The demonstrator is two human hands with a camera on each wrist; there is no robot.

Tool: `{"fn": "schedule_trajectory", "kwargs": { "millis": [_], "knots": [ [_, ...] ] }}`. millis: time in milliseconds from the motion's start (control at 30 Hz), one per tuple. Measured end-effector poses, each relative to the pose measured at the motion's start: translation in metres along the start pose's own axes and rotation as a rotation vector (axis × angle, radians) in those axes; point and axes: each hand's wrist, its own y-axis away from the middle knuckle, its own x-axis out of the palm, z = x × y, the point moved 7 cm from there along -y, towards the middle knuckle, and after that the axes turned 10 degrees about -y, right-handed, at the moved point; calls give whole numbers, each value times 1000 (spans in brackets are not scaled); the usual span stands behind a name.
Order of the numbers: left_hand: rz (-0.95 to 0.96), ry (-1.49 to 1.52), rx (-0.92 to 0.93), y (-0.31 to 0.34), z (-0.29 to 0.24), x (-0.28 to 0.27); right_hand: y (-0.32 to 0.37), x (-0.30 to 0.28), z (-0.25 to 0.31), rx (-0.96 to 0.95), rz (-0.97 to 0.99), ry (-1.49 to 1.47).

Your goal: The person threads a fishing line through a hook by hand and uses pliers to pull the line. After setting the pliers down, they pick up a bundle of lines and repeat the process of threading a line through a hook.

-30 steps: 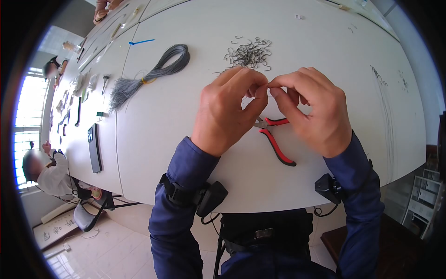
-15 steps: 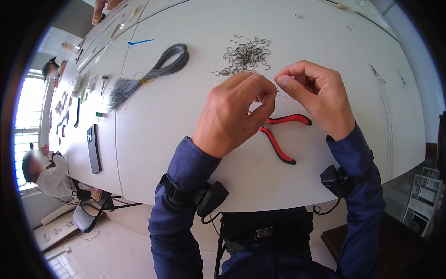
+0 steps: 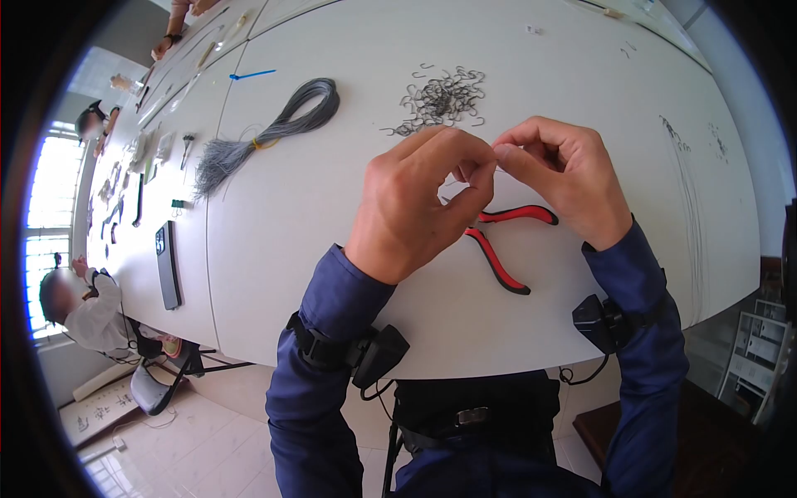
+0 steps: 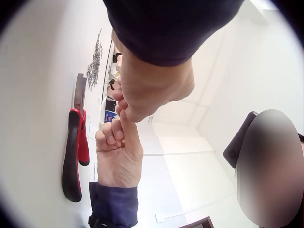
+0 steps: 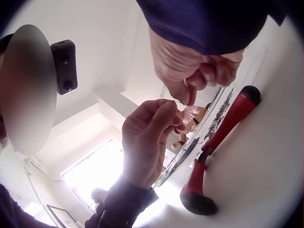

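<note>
In the head view my left hand (image 3: pixel 415 203) pinches a small thin piece of wire-like metal, with thumb and forefinger together. A dark sliver of this metal (image 5: pixel 176 101) sticks out from the left fingertips in the right wrist view; its full shape is hidden. My right hand (image 3: pixel 569 174) meets it tip to tip, thumb against bent forefinger, pinching at the same thin piece. Below the hands, red-and-black pliers (image 3: pixel 498 264) lie with handles spread, their nose behind the left hand. Beyond the hands sits a heap of small metal hooks (image 3: pixel 444 98).
A tied bundle of grey wire (image 3: pixel 311 104) lies at the left, with a blue cable tie (image 3: pixel 253 75) beyond it. Nearer the left edge is a dark phone (image 3: pixel 168 266). Long thin wires with hooks (image 3: pixel 689 191) stretch along the right. Another person (image 3: pixel 91 307) sits at far left.
My right hand first drew back to the right from the left fingertips, uncovering more of the pliers' handle. Now its fingertips are back against the left ones, both slightly further right.
</note>
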Motion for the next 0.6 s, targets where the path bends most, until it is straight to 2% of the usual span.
{"fn": "schedule_trajectory", "kwargs": {
  "millis": [167,267,367,467,600],
  "knots": [
    [-87,-5,-68,-1,5,-7,3,7,6,-34,-8,7],
    [-111,-32,-78,0,10,-10,10,14,25,-195,-37,191],
    [-96,-56,-112,0,12,-8,16,22,47,-513,-37,473],
    [-78,-108,-65,0,12,-5,20,23,57,-570,-48,574],
    [-8,-118,2,1,9,3,17,17,56,-546,-72,516]
  ]
}}
